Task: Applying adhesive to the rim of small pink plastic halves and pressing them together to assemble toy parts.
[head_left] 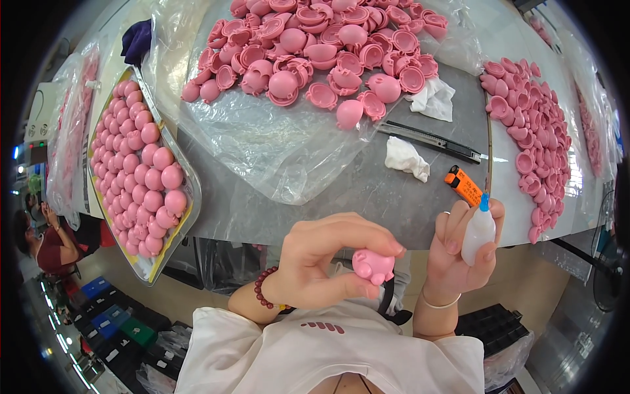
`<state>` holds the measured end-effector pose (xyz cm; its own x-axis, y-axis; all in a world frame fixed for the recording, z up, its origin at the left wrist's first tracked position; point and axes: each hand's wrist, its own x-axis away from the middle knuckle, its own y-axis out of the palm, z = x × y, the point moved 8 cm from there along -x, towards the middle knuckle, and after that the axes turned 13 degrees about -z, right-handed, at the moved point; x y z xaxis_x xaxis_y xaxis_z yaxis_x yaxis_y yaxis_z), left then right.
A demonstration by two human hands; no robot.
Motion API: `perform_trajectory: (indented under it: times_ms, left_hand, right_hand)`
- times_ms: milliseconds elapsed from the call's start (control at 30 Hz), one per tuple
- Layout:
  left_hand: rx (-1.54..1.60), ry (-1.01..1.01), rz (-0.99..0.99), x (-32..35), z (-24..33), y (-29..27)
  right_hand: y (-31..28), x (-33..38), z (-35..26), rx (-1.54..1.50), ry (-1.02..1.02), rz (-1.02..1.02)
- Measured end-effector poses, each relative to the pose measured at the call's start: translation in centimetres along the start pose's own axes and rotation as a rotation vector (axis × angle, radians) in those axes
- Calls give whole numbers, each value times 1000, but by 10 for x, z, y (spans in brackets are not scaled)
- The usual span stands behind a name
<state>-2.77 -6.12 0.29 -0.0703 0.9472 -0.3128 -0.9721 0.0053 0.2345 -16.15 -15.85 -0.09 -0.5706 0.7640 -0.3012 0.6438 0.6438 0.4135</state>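
Between thumb and fingertips, my left hand (318, 259) grips a small round pink pig figure (373, 266) with stubby ears or feet. My right hand (459, 253) is wrapped round a white squeeze bottle (478, 238) that points upward and has a blue tip. The pig and the bottle are apart, both above the front edge of the grey table (249, 220). Just beyond the right hand lies an orange cutter or lighter-like tool (467, 189), its exact kind unclear.
Pink half shells (321, 52) are heaped on clear plastic film (282, 161). A tray (194, 197) of pink balls stands left; more shells (531, 148) lie right. A black utility knife (433, 141) rests between two white tissues (433, 98). Another person (56, 246) is far left.
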Motion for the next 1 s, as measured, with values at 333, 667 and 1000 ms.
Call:
perform_trajectory:
  times_ms: [333,667,1000]
  left_hand:
    - [-654,112,-25,19,57,-32]
    - [-1653,-589,518,98,94,-141]
    - [-1531,-261,502,34,120,-106]
  right_hand:
    - [2,4,0,-133,-40,-24]
    - [5,0,3,-132,-51,-101]
    - [1,4,-1,-122,-78,-5]
